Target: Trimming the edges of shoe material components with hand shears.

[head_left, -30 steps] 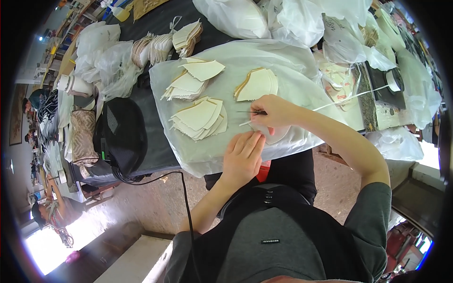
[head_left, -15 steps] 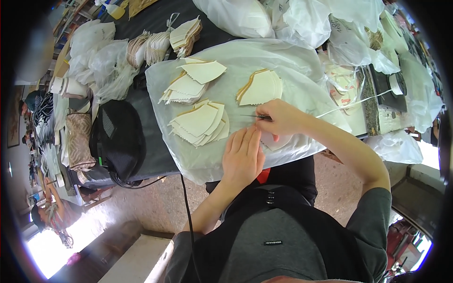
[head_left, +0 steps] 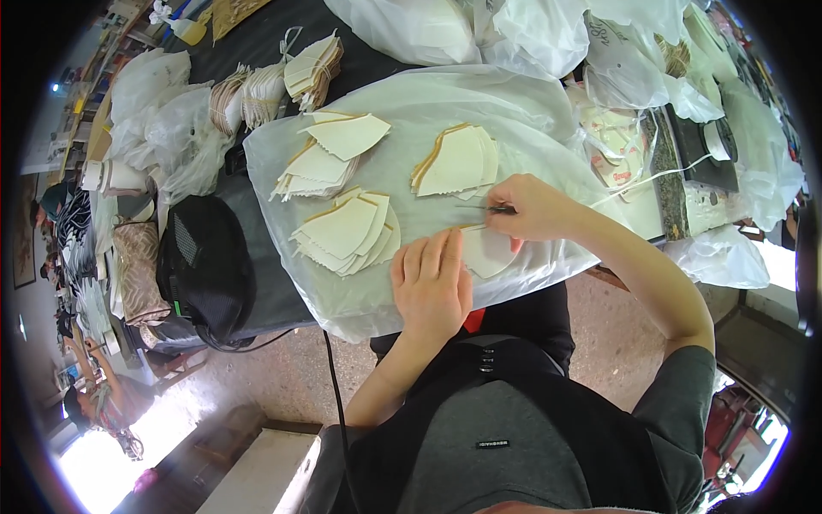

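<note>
My left hand (head_left: 431, 287) lies flat with its fingers stretched out, the fingertips on the left edge of a pale cut piece (head_left: 490, 253) with a rounded lower edge. In my right hand (head_left: 533, 208) is a thin pointed tool (head_left: 503, 209) with a dark handle; its tip points left, just above that piece. The fingers hide much of the tool, so I cannot tell its exact kind. Beyond my hands lies a small stack of cream fan-shaped pieces (head_left: 454, 161) with zigzag edges. Two more fanned stacks lie to the left, one nearer (head_left: 347, 230) and one farther (head_left: 318, 163).
A translucent plastic sheet (head_left: 312, 295) covers the work spot on the dark table (head_left: 282, 319). At left stands a black mesh-covered object (head_left: 205, 265). Tied bundles of pieces (head_left: 261, 96) lie at the far left, and stuffed plastic bags (head_left: 531, 38) line the back.
My right hand has moved slightly right with the tool, away from my left fingertips, and more of the pale piece shows. The whole view has shifted a little.
</note>
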`<state>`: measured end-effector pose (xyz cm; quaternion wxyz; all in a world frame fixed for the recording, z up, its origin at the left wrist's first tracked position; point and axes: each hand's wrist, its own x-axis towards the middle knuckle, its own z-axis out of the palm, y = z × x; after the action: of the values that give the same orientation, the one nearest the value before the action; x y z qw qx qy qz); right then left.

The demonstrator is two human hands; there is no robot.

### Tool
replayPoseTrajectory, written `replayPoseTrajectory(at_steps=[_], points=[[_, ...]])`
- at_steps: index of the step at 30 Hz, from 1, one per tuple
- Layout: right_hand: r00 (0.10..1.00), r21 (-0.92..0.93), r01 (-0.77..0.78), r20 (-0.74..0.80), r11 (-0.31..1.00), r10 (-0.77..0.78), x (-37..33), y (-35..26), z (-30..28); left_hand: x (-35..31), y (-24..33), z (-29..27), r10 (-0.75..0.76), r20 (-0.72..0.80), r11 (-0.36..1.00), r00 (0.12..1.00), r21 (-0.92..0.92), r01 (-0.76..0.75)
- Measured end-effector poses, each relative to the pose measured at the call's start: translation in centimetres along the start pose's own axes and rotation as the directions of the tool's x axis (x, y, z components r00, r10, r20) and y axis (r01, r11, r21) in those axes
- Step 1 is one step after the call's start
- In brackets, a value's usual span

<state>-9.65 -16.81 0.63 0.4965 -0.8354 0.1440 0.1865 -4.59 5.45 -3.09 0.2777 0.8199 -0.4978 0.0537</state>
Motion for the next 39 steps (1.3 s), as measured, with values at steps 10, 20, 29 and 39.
replayPoseTrajectory(at_steps=[10,20,29,39], points=[[0.998,-0.029,-0.035,0.058,0.999,0.037,-0.2,-0.2,0.0,-0.1,-0.1,0.1,0.039,0.018,0.996,0.999,0.078,-0.040],[1.000,-0.171,-0.015,0.025,0.985,0.019,-0.1,-0.7,0.4,0.7,0.6,0.1,0.090,0.063,0.995,0.994,0.034,-0.092],[0.984,-0.010,-0.164,0.070,0.986,0.164,-1.3,0.0,-1.4,0.6,0.3,1.1,0.188,0.089,0.982,0.978,0.016,-0.190],[0.995,-0.107,-0.080,0.052,0.991,0.086,-1.3,0.5,-2.1,1.6,0.7,0.7,0.230,0.136,0.964,0.964,0.102,-0.245]])
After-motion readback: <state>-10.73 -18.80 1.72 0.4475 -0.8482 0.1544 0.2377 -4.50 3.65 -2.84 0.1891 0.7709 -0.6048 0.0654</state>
